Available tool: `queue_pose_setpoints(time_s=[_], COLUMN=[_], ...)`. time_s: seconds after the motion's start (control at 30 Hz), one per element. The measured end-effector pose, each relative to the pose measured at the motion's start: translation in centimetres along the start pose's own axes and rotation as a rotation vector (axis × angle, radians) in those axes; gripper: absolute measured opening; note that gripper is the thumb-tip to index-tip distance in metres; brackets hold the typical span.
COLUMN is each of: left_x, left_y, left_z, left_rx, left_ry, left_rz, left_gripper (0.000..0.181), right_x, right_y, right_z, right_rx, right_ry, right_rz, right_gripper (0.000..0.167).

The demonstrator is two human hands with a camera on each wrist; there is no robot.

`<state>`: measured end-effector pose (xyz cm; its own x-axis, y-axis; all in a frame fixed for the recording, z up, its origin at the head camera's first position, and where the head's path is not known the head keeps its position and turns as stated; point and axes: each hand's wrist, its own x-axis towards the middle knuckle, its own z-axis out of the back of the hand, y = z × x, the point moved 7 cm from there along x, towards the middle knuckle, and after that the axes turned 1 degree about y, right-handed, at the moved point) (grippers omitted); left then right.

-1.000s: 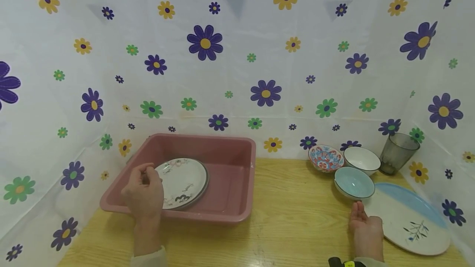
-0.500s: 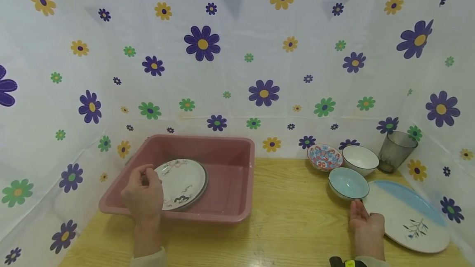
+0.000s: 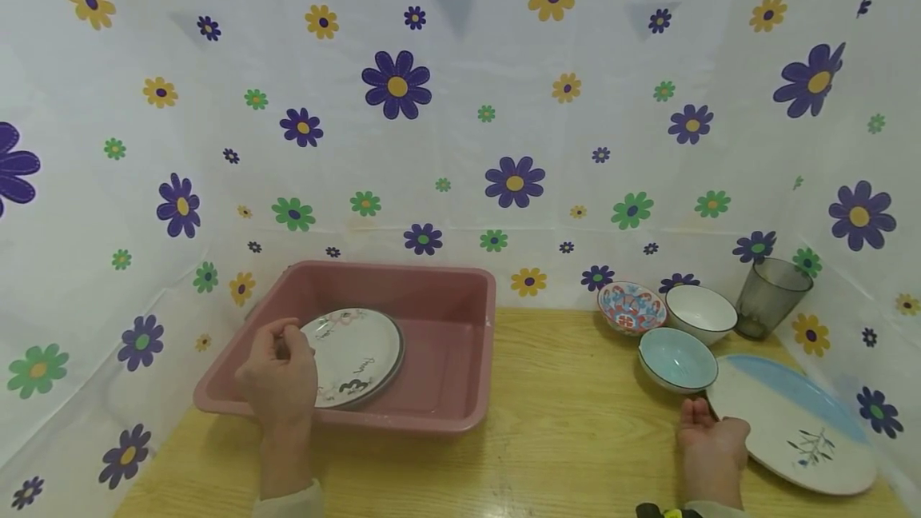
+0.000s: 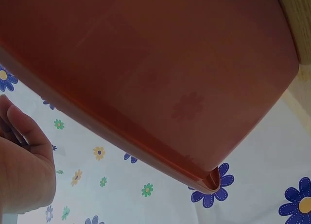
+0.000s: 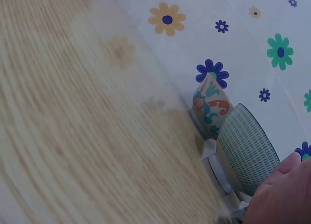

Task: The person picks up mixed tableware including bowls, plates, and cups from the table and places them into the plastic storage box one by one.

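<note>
My left hand (image 3: 279,370) hovers over the front left rim of a pink plastic basin (image 3: 446,370), fingers loosely curled and holding nothing visible. A white patterned plate (image 3: 360,350) lies in the basin; a darker rim shows under its edge. My right hand (image 3: 711,448), fingers nearly straight, is by the left edge of an oval blue-and-cream plate (image 3: 777,414). Just beyond its fingertips stands a light blue bowl (image 3: 678,358); a slight gap shows between them in the head view. The right wrist view shows the bowl's patterned outside (image 5: 245,148) beside the hand.
Behind the blue bowl stand a red-and-blue patterned bowl (image 3: 631,308) and a white bowl (image 3: 701,312). A grey translucent tumbler (image 3: 771,298) stands at the back right. A flower-printed sheet (image 3: 460,134) encloses the wooden table (image 3: 554,414) at the back and sides.
The blue bowl has shifted slightly left, away from the oval plate. My right hand has drawn back a little from the bowl. The left hand has stayed put.
</note>
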<state>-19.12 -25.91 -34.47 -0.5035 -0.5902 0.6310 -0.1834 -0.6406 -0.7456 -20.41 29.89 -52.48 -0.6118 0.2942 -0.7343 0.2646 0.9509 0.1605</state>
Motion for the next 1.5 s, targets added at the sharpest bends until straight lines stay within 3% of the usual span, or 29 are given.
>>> queue_pose_setpoints(time_s=[0.23,0.53,0.8,1.03,1.33,1.5], left_x=[0.0,0.0,0.0,-0.1,-0.1,-0.1], left_y=[0.0,-0.2,-0.4,-0.4,-0.6,-0.6], left_z=[0.0,0.1,0.0,0.0,-0.2,-0.2], left_rx=[-0.007,-0.016,-0.003,0.009,0.010,0.013], left_ry=[-0.013,-0.032,-0.010,-0.005,0.007,0.012], left_rz=[-0.007,-0.037,-0.025,-0.013,-0.030,-0.025], left_gripper=[0.026,0.023,0.024,0.025,0.026,0.026], right_x=[-0.5,-0.9,-1.5,-2.0,-2.9,-3.6], right_y=[0.5,0.8,1.2,1.7,2.7,3.5], right_z=[0.7,1.0,0.6,0.3,0.1,-0.5], right_rx=[0.040,0.056,-0.012,-0.078,-0.124,-0.091], right_ry=[-0.086,-0.126,-0.166,-0.163,-0.184,-0.135], right_rz=[0.074,0.082,0.102,0.153,0.267,0.306], right_gripper=[0.014,0.012,0.015,0.016,0.006,0.019])
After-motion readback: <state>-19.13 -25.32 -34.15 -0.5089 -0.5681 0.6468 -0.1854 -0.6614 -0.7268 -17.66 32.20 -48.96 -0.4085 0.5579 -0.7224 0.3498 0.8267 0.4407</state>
